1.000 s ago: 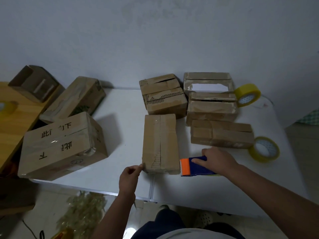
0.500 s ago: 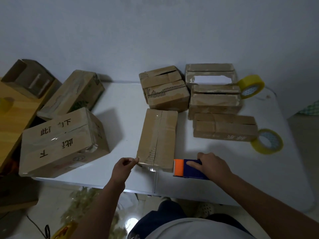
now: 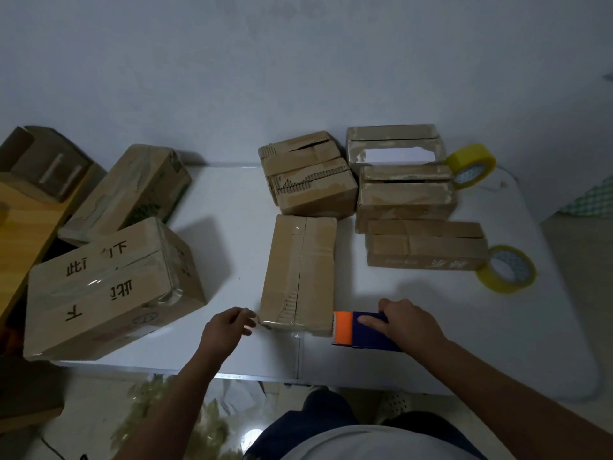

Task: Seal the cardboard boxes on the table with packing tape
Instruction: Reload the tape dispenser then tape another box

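A long cardboard box (image 3: 300, 270) lies near the front of the white table (image 3: 431, 320), tape running along its top seam. My right hand (image 3: 409, 323) grips a blue tape dispenser (image 3: 366, 332) with an orange head, which sits against the box's near right corner. A strip of clear tape stretches from it across the box's near end. My left hand (image 3: 227, 325) pinches the tape's free end at the box's near left corner.
Three more small boxes (image 3: 310, 184) (image 3: 403, 190) (image 3: 424, 249) crowd the table's back right. Two yellow tape rolls (image 3: 471, 166) (image 3: 506, 268) lie at the right. A large printed box (image 3: 109, 287) and another box (image 3: 129, 190) fill the left. A wooden table (image 3: 23, 220) adjoins.
The box's near end has swung slightly left. Both hands followed it, with the dispenser kept at the near right corner and the tape end at the near left.
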A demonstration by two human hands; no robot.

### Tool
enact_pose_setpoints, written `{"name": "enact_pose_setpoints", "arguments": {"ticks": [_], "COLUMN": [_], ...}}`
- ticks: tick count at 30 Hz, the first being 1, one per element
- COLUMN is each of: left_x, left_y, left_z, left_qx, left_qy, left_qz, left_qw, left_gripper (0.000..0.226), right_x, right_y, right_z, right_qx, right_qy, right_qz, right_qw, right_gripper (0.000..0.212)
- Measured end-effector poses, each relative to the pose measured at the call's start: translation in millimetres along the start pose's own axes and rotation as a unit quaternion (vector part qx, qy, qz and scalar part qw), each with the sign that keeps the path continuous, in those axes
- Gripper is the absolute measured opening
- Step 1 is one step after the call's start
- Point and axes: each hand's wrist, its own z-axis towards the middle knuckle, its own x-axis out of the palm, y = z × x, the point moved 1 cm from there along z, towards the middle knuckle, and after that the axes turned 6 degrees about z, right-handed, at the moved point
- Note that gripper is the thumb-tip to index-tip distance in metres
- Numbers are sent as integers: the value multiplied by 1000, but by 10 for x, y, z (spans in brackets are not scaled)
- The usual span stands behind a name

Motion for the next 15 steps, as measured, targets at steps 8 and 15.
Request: {"name": "enact_pose_setpoints", "arguments": {"ticks": [8, 15], "left_x": [136, 788], "left_y": [-420, -537], "left_z": [-38, 127], "left_qx": [352, 406], "left_qy": [-137, -5], "left_qz": [277, 470], "left_qw": [883, 784], "left_gripper": [56, 57], "right_x": [37, 22], "right_y": [-24, -69], "right_z": [-11, -1], "right_qx": [-2, -6], "right_qy": [1, 0], "right_qz": [10, 17], "right_qw": [1000, 1000], "right_gripper": [58, 58]}}
